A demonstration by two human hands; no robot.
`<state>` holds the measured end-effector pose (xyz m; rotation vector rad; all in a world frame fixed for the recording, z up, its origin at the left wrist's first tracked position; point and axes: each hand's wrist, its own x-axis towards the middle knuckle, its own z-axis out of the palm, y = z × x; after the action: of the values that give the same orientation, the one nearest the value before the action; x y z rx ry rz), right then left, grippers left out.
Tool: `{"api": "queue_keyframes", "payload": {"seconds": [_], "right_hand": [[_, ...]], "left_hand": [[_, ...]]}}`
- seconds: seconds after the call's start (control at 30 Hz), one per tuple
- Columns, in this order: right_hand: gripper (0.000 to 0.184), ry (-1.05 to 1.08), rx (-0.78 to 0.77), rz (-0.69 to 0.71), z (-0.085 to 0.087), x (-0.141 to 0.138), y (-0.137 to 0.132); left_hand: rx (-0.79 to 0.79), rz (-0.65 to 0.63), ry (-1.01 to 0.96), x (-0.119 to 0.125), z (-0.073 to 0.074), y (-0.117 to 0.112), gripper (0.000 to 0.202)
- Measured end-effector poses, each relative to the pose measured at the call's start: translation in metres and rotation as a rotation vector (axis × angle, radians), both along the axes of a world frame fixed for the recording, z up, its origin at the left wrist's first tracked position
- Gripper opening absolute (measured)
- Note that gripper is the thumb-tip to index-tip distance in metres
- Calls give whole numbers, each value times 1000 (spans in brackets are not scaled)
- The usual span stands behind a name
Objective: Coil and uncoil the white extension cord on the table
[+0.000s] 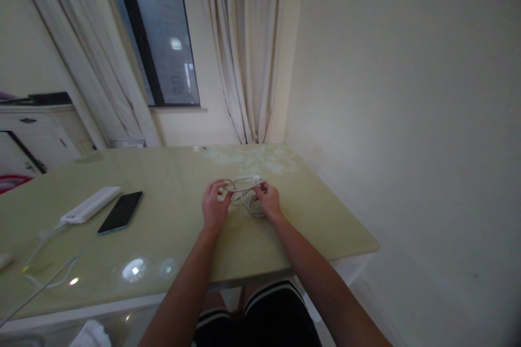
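Observation:
A coiled white cable (245, 191) lies looped on the pale green glossy table (171, 227), held between both hands. My left hand (214, 207) pinches the left side of the coil with closed fingers. On the coil's right side my right hand (268, 200) grips the loops, close to a small white plug end at the top. Both forearms reach forward over the table's near edge.
A white power strip (91, 204) with its cord lies at the left, a black phone (121, 211) beside it. Another thin white cable (44, 276) trails over the near left edge. A window with curtains is behind, a wall to the right, a white cabinet (36, 135) far left.

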<state>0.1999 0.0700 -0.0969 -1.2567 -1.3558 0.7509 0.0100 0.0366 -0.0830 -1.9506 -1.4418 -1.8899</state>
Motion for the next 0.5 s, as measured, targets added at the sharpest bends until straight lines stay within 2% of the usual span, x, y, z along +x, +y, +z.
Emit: {"api": "queue_keyframes", "payload": {"seconds": [0.17, 0.27, 0.4, 0.5], "right_hand": [[44, -112, -68, -120, 5, 1, -6], [54, -204, -97, -161, 8, 1, -9], [55, -350, -61, -256, 10, 6, -9], [52, -419, -72, -328, 12, 13, -9]], "left_hand": [[-157, 176, 163, 2, 3, -4, 41], [-336, 283, 281, 4, 5, -7, 56], [-614, 229, 575, 4, 4, -8, 49], [-618, 140, 695, 1, 2, -9, 34]]}}
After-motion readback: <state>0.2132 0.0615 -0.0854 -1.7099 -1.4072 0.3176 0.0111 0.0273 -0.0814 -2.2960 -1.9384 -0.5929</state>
